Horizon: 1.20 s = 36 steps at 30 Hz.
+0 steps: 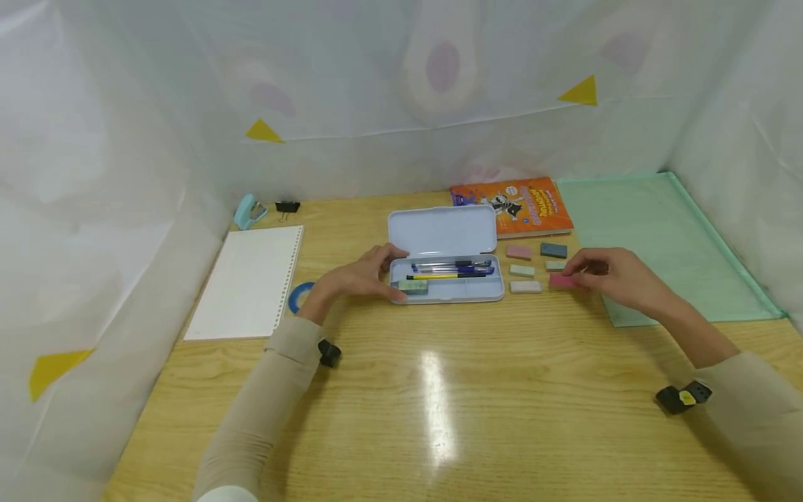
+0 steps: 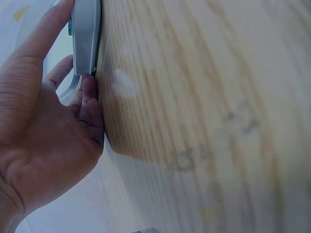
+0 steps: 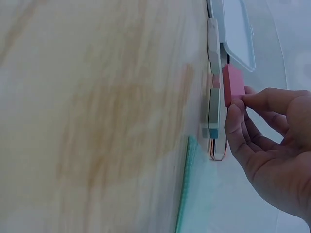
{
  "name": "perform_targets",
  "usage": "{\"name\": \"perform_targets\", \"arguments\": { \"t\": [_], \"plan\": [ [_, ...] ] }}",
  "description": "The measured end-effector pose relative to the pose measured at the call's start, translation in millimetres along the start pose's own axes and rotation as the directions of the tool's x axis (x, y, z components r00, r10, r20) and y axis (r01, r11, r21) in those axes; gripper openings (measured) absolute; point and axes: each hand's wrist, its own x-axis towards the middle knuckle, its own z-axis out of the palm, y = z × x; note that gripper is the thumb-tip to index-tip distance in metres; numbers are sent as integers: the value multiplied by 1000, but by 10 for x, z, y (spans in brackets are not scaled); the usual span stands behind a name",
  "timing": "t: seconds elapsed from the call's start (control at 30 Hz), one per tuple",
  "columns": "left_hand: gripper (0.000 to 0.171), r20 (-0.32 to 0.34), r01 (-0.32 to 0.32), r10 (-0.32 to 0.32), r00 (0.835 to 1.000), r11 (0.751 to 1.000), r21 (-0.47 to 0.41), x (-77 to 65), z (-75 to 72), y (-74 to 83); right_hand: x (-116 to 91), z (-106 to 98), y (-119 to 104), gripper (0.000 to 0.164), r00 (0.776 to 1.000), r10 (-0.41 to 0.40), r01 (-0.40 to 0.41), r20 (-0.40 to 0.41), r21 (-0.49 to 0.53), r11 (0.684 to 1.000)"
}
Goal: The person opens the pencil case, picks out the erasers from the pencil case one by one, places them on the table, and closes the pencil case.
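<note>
An open light-blue pencil case [image 1: 442,298] lies on the table with its lid [image 1: 442,230] tipped back. In it are several pens [image 1: 453,269] and a green eraser [image 1: 413,286] in the front compartment. My left hand [image 1: 357,277] grips the case's left end, thumb at the front and fingers behind. Between thumb and fingertips, my right hand [image 1: 617,279] pinches a pink eraser [image 3: 233,85], which is raised off the table in the right wrist view. Loose erasers lie close by: a white one [image 1: 525,286], a pale green one [image 1: 522,270], a pink one [image 1: 518,252] and a dark blue one [image 1: 553,249].
An orange book [image 1: 533,209] lies behind the erasers, beside a green zip folder [image 1: 665,237] at the right. At the left are a spiral notebook [image 1: 247,279], a blue tape roll [image 1: 295,300], a light-blue stapler [image 1: 247,213] and a black binder clip [image 1: 287,207].
</note>
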Motion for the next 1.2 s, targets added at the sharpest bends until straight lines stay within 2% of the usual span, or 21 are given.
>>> {"name": "perform_targets", "arguments": {
  "t": [0.27,0.53,0.67,0.8,0.93,1.13,1.2],
  "plan": [
    [89,1,1,-1,1000,1000,-6,12,8,-2,10,-1,80,12,998,-52,54,35,-43,998],
    [89,3,-1,1,1000,1000,-10,18,15,13,41,-26,50,13,1000,-24,24,-3,-80,996],
    [88,-4,-1,1,1000,1000,-3,8,9,27,71,-52,-16,14,1000,-18,16,-19,-63,998],
    [89,-5,1,-1,1000,1000,6,3,7,17,151,-18,-138,17,1000,-11,11,-21,-15,1000],
    [89,-7,12,-12,1000,1000,16,4,-2,0,295,103,-306,22,1000,-17,17,-7,72,997],
    [90,2,17,-17,1000,1000,14,3,-3,9,517,392,-549,26,993,-95,77,71,226,971],
    [89,3,16,-16,1000,1000,15,3,-2,12,598,501,-609,24,987,-130,104,93,242,965]
  ]
}}
